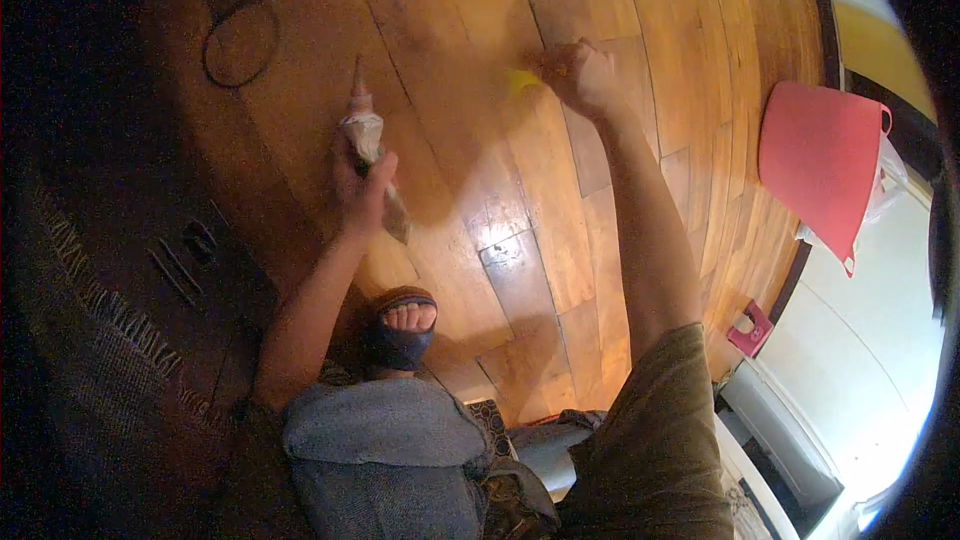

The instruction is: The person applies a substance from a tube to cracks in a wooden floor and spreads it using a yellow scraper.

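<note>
So the person is crouching over a wooden plank floor [560, 240], both arms reaching down and away from the body. The right hand [585, 80] is pressing a small yellow cloth or sponge [521, 80] onto the boards. The yellow thing is poking out on the left side of that fist, so from the grip it's lying toward the person's left, flat on the floor. The right grip is closing tight around it, fingers curled into a fist, only a bit of yellow showing.

The left hand [362, 190] is holding a spray bottle [368, 145], wrapping its grip around the neck. The bottle's long axis is running up and down in the picture: the pointed nozzle end is aiming away from the body and slightly left, the fatter lower end is sticking out below the hand toward the foot. It looks held above the floor rather than resting on it, but I can't say for sure.

The key relation: the 2 hands are well apart, the bottle to the left of the cloth and a bit nearer the body. The right hand is the one on the cloth; the left is not near it.

Other stuff: a foot in a dark open-toe slipper [405, 330] just below the left hand, a red flat mat-like thing [815, 160] far off to the right, a fringed rug [90, 310] on the left.
</note>
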`<action>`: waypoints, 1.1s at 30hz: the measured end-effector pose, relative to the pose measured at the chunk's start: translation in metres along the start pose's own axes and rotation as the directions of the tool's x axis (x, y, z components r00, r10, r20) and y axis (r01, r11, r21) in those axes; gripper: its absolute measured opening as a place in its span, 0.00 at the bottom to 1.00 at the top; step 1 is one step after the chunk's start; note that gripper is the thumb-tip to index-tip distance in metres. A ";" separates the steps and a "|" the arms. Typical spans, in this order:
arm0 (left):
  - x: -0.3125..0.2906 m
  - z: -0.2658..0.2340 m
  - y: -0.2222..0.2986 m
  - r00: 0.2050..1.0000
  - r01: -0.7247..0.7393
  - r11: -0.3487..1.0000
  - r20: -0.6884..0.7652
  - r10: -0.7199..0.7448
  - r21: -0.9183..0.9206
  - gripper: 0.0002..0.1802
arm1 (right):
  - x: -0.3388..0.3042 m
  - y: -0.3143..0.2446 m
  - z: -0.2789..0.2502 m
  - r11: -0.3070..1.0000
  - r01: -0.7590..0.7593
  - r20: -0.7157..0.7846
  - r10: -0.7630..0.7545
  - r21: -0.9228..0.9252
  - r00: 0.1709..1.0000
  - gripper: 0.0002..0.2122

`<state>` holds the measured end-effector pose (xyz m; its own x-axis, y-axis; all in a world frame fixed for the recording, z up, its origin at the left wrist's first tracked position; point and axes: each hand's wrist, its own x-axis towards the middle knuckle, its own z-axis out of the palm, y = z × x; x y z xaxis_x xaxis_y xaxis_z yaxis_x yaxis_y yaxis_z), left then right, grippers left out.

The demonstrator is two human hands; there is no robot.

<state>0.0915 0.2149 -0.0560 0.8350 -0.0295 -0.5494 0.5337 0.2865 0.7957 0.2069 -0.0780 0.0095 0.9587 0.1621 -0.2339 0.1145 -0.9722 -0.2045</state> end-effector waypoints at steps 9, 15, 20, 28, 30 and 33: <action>0.000 0.018 0.013 0.996 -0.086 0.995 0.009 0.086 0.051 0.17 | -0.007 0.004 -0.003 0.994 -0.104 0.078 0.102 0.027 0.992 0.11; -0.001 0.017 0.013 1.000 0.021 1.000 0.013 -0.021 0.006 0.33 | -0.007 -0.004 -0.020 0.977 -0.142 0.079 0.131 0.161 0.988 0.11; 0.002 0.005 0.003 0.999 -0.040 0.999 0.019 0.041 -0.034 0.32 | -0.006 -0.056 -0.037 0.948 -0.266 0.156 0.241 0.172 0.958 0.13; -0.002 0.011 0.012 0.998 -0.032 0.999 0.052 0.034 -0.023 0.33 | -0.018 -0.100 -0.047 0.950 -0.286 0.106 0.299 -0.125 0.948 0.10; 0.009 0.003 -0.003 0.995 -0.091 0.995 0.037 0.090 0.028 0.33 | -0.017 -0.111 -0.050 0.960 -0.261 0.160 0.275 -0.106 0.948 0.09; 0.007 0.002 -0.005 0.995 -0.095 0.994 0.020 0.094 0.061 0.34 | -0.013 -0.126 -0.054 0.948 -0.244 0.248 0.292 -0.206 0.924 0.08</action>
<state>0.0951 0.2111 -0.0636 0.8839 -0.0221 -0.4671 0.4593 0.2287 0.8583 0.1943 0.0332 0.0899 0.8543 -0.0919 -0.5115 -0.0716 -0.9957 0.0592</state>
